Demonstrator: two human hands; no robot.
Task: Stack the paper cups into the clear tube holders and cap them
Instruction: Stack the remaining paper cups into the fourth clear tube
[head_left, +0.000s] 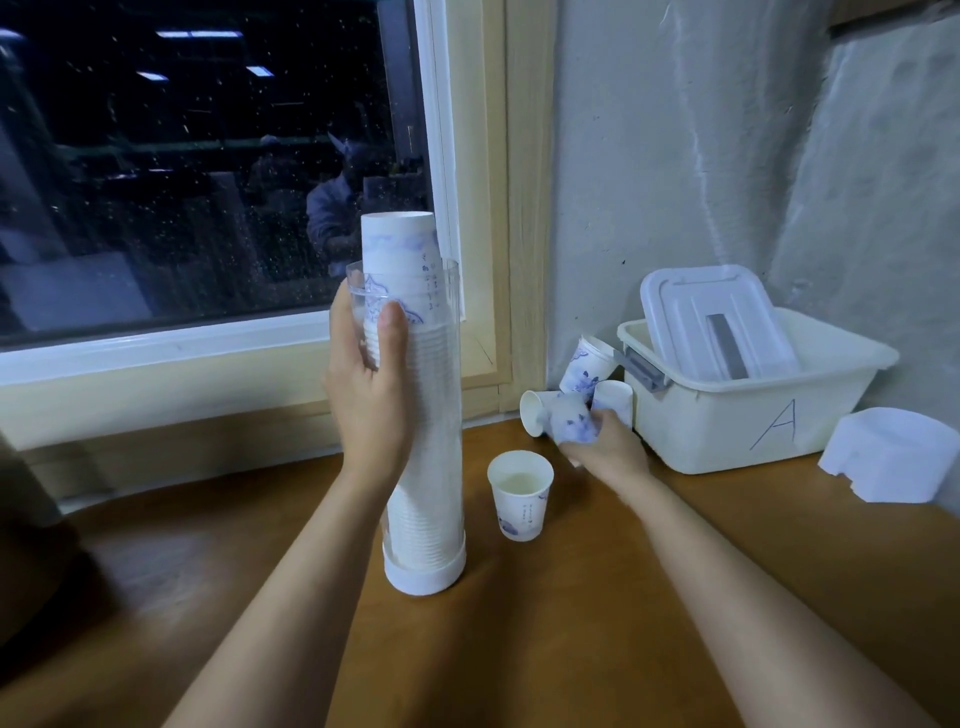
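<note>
L grip (369, 395) wraps the clear tube (441, 415) nr its rim, holding it upright on the desk (571, 623). R grip (608, 447) closes on a tipped cup (563, 418) by the white bin (727, 431). Tube approx full; cup stack (397, 244) pokes above the rim. Left: held cup, two more cups (589, 361), upright cup (521, 493), then capping.

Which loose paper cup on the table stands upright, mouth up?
The lone cup beside the tube holder's white base; the others are bunched against the white bin, by the right hand.
</note>
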